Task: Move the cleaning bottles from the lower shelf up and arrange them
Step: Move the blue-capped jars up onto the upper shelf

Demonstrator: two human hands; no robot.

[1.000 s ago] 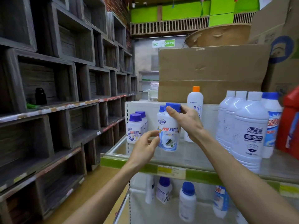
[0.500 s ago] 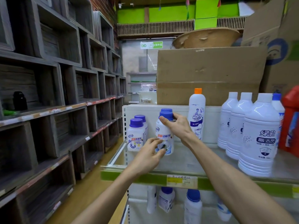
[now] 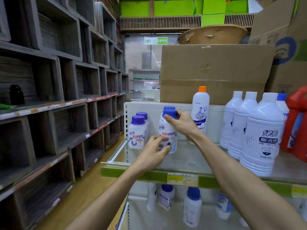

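My right hand [image 3: 180, 124] pinches the ribbed blue cap of a white bottle [image 3: 167, 132], thumb and fingers curled round its rim, while my left hand [image 3: 153, 152] curls its fingertips against the label low on the body. The bottle stands upright on the upper shelf [image 3: 191, 161], well back from the green front edge, with another blue cap just behind it. To its left a pair of purple-capped bottles [image 3: 137, 134] stands near the shelf's end — a narrow gap between them and mine. To the right there is open pale shelf before the tall orange-capped bottle [image 3: 200, 110] at the back panel, and farther right a row of big ridged white bottles [image 3: 261, 140], smooth and glossy. A plain cardboard box [image 3: 214, 73] sits above the back panel. On the lower shelf [image 3: 166, 219] more white bottles with blue caps stand — partly hidden by the shelf edge and my arms.
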